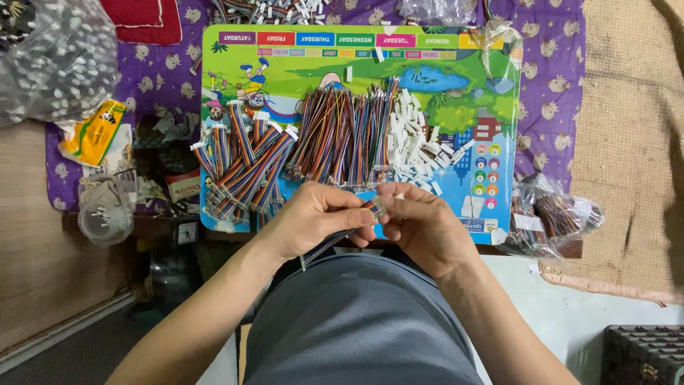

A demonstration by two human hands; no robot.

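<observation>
We held a flat ribbon cable [340,234] of many coloured wires between both hands, just below the middle of the view. Our left hand [313,217] had its fingers closed around the cable's upper part, and the loose end trailed out toward seven o'clock over the grey cloth [356,321] on our lap. Our right hand [424,222] met it from three o'clock, thumb and fingertips pinched shut at the cable's end, where a small white connector [399,195] showed; we could not tell whether it was already seated on the wires.

At twelve o'clock from our hands lay a colourful cartoon board [356,64], used as a work surface. On it, straight above our hands, stood a dense row of ribbon cable bundles [342,135]. At ten o'clock from our hands, a looser heap of cables with white ends [242,160] fanned out across the board. At one o'clock from our hands lay a pile of white connectors [417,146], touching the row of bundles.

The board rested on a purple patterned cloth [548,78]. At three o'clock from the board sat a clear bag of cables [556,217], and at the far ten o'clock corner of the view a large clear bag of small parts [57,60]. A small clear plastic tub [105,214] stood at nine o'clock from the board.
</observation>
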